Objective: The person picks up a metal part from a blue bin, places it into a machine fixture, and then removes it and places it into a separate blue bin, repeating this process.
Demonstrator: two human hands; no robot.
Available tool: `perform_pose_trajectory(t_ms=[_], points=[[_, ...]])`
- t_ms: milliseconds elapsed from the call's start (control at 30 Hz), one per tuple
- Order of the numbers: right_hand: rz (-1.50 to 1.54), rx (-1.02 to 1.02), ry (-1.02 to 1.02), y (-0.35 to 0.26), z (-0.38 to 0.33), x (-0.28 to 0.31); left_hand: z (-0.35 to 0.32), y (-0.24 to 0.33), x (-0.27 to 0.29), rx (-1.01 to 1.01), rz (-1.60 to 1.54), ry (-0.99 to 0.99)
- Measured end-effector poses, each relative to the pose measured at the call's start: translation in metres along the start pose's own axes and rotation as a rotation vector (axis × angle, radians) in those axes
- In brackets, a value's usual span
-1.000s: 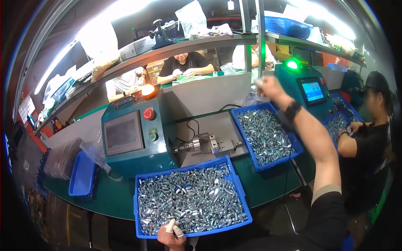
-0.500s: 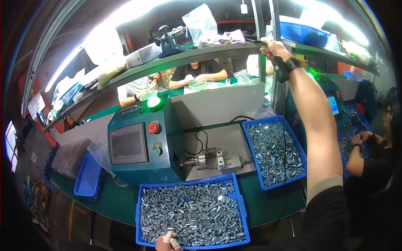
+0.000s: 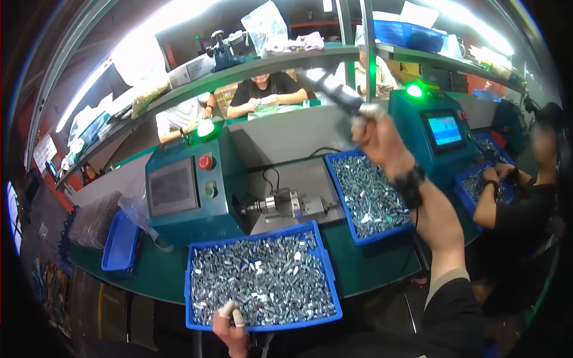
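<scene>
My right hand [image 3: 382, 140] is raised above the right-hand parts tray, closed around a long dark stick-like tool [image 3: 341, 95]. The tool points up and left; its far end shows bright white, and blur hides its exact kind. White covers sit on some fingertips of both hands. My left hand [image 3: 231, 331] is at the near edge of the front blue tray [image 3: 190, 280], its covered fingertips close together over the metal pieces. Whatever they pinch, if anything, I cannot make out. Small silvery metal pieces [image 3: 268, 280] fill that tray.
Behind the front tray stands a green machine [image 3: 209, 179] with a dark screen and a metal chuck [image 3: 262, 206]. Another blue tray [image 3: 358, 240] of pieces lies right of it. A second machine [image 3: 418, 131] and a co-worker [image 3: 513, 203] are farther right. A shelf [image 3: 268, 64] spans overhead.
My right hand has come down from the shelf post, now with the dark tool showing in it. My left hand has shifted slightly left and up. The whole view has swung a little.
</scene>
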State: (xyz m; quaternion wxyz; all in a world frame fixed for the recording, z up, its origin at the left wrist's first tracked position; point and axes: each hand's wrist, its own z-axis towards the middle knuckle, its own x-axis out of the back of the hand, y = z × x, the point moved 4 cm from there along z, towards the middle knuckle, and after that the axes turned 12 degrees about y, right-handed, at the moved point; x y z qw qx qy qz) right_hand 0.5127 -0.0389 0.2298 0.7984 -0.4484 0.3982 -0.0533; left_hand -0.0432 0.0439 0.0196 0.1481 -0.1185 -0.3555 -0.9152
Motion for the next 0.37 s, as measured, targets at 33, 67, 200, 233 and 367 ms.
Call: perform_pose_trajectory(t_ms=[33, 67, 200, 233, 367], points=[[-0.042, -0.023, -0.032, 0.020, -0.039, -0.012, 0.003, 0.008, 0.000, 0.070, -0.105, -0.039], [0.011, -0.046, -0.001, 0.048, -0.082, -0.021, 0.005, 0.017, 0.000, 0.150, -0.201, -0.075], [0.085, -0.387, -0.061, 0.128, -0.229, -0.061, 0.025, 0.064, -0.028, 0.319, -0.809, -0.326], [0.060, -0.454, -0.028, 0.141, -0.262, -0.070, 0.025, 0.084, -0.035, 0.438, -0.973, -0.355], [0.055, -0.615, -0.159, 0.205, -0.354, -0.084, 0.005, 0.051, -0.030, 0.772, -1.864, -0.504]])
